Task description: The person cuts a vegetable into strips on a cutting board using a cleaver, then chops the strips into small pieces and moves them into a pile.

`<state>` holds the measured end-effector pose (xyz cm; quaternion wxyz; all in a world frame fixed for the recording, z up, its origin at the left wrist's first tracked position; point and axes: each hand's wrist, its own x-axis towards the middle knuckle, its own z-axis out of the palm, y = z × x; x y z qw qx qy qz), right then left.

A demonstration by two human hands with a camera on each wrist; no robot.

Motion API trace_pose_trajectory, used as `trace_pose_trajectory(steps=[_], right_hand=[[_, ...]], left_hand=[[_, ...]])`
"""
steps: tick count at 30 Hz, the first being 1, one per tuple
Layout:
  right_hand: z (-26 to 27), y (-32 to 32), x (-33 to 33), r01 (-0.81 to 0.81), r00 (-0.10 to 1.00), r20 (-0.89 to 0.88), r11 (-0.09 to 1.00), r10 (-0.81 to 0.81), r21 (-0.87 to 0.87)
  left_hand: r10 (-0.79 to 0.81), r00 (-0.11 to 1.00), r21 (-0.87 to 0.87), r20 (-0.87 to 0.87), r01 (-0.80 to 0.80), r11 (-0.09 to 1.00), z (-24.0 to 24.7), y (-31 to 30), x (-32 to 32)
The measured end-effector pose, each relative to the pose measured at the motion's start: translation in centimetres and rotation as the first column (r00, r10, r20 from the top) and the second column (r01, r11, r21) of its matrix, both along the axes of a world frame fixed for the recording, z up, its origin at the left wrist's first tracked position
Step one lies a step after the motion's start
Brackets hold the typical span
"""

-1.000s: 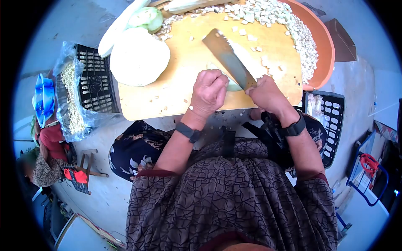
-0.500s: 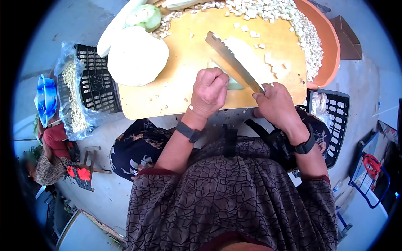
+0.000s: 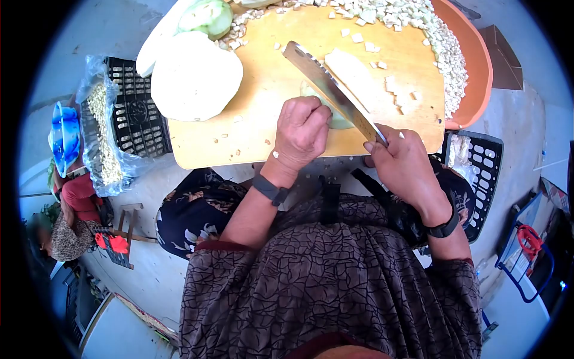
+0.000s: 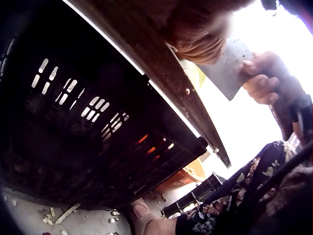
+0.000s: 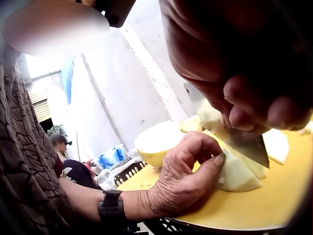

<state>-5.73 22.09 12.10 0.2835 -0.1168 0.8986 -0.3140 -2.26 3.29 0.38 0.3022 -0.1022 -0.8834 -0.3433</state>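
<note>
My left hand (image 3: pixel 302 125) rests on the cutting board near its front edge, curled fingers and thumb holding a pale green vegetable wedge (image 5: pixel 237 176). My right hand (image 3: pixel 403 161) grips a cleaver (image 3: pixel 329 81) by its handle. The blade runs diagonally along the wedge's far side, close to my left fingers, its lower edge by the wedge in the right wrist view. Just beyond the blade lies a long white slice (image 3: pixel 350 75). Small diced cubes (image 3: pixel 388 84) are scattered to its right on the yellow board (image 3: pixel 263 78).
A large peeled round vegetable (image 3: pixel 197 78) and a green-white piece (image 3: pixel 206 18) occupy the board's left side. Diced cubes heap into an orange basin (image 3: pixel 475 90) at the right. Black crates (image 3: pixel 137 113) flank the board. Another person (image 3: pixel 75 221) sits at far left.
The cleaver's blade has turned from showing its broad face to standing more edge-on over the wedge. My right hand has moved slightly right and nearer my body; the left hand keeps its hold.
</note>
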Motion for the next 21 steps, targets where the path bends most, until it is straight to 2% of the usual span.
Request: trace_pose_trajectory(steps=[9,12,18,21], right_hand=[[0.9,-0.1,0.5,-0.062,0.998,-0.021,0.998,0.061,-0.007],[0.8,0.0,0.7,-0.107,0.991,-0.073,0.994,0.109,0.03],[1.4,0.4,0.7,-0.127,0.991,-0.017,0.985,0.13,0.112],[1.2,0.8,1.0,-0.143,0.987,-0.055,0.983,0.15,0.119]], left_hand=[[0.01,0.999,0.031,0.03,-0.011,0.999,0.1,0.0,0.0],[0.013,0.999,0.032,0.029,-0.013,0.999,0.2,0.0,0.1],[0.012,0.999,0.035,0.03,-0.013,0.999,0.0,0.0,0.1],[0.006,1.0,0.035,0.014,-0.007,0.999,0.1,-0.1,0.0]])
